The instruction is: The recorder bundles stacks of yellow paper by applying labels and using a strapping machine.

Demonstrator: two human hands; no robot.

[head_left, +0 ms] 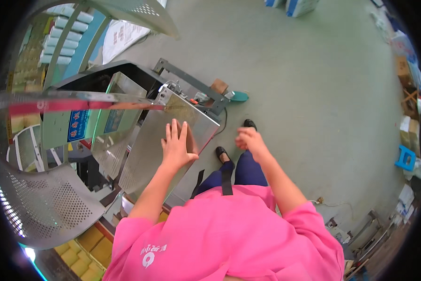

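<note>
Fingers [174,129] wide, left hand [175,153] is resting on likely stiff, slick metal top [147,150], best gripped at four o'clock; right hand [251,140] blurring, hold unclear.

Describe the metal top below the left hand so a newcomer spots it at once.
Find the machine left of centre, ahead of the pink shirt. Its metal top is the broad, slanting silver panel. Unlike the curved, perforated plate at lower left, it is flat and shiny, with the left hand spread over it.

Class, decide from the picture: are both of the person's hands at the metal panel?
No: the left hand is over the metal panel, but the right hand is apart from it.
</note>
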